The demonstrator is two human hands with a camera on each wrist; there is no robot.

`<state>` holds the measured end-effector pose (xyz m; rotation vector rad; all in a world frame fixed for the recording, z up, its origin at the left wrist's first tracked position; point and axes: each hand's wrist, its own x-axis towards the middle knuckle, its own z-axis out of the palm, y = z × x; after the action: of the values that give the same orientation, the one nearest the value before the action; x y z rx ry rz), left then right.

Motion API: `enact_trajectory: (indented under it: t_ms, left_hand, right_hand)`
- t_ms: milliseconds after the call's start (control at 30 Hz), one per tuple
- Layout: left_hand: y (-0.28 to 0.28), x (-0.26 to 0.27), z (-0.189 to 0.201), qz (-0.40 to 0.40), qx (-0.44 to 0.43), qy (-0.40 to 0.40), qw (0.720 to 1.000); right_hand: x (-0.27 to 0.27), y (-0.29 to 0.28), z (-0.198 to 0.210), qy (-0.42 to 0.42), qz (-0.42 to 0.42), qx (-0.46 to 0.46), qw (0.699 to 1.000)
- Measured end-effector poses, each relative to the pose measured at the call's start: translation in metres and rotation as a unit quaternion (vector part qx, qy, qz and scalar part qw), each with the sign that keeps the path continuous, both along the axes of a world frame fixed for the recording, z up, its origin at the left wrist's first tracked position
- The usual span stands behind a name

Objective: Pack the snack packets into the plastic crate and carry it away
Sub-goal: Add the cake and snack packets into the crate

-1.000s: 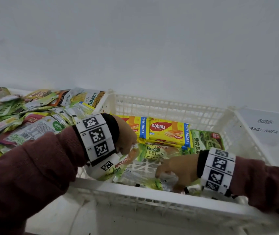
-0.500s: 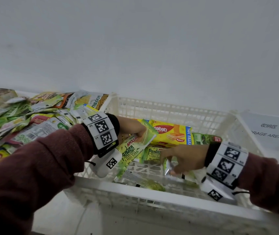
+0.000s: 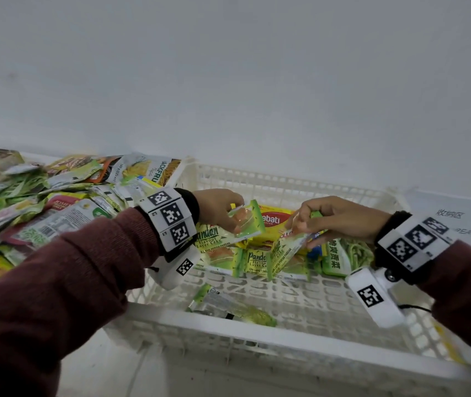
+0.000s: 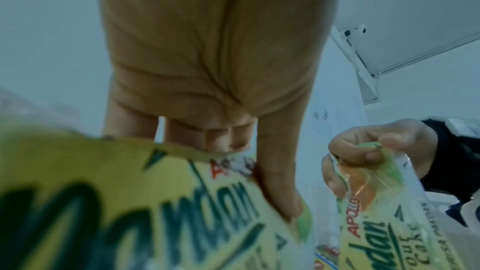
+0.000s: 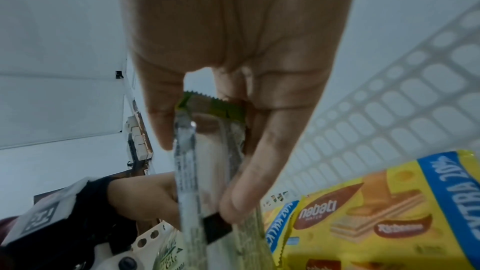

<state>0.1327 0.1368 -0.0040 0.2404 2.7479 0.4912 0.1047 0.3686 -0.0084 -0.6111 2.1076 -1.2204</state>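
Left hand [image 3: 219, 207] pinching pandan packet [image 3: 230, 230], right hand [image 3: 334, 217] pinching another [image 3: 284, 253] hanging lengthwise over crate [image 3: 257, 342].

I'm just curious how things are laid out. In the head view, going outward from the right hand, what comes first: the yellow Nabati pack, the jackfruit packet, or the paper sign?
1. Nabati pack, in the crate beside the right hand.
2. Paper sign, outside the crate on the right.
3. Jackfruit packet, on the left heap.

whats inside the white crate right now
In the white crate: yellow Nabati wafer packs, Pandan cake packets, a green vegetable packet and one loose packet near the front. Both hands cover part of the back row.
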Motion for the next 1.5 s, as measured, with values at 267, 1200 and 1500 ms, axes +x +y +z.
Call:
enact_trajectory:
  t_ms: [267, 1200, 1500]
  left_hand:
    - [-0.005, -0.006, -0.014, -0.040, -0.092, -0.046, 0.994]
    - [0.017, 0.002, -0.037, -0.083, -0.340, 0.084, 0.933]
    - [0.015, 0.001, -0.047, -0.103, -0.299, -0.032, 0.948]
  right_hand:
    - [-0.005, -0.001, -0.018, 0.132, -0.016, 0.051, 0.990]
    - [0.035, -0.031, -0.038, 0.429, 0.085, 0.513, 0.739]
    - [0.037, -0.031, -0.065, 0.337, 0.254, 0.426, 0.800]
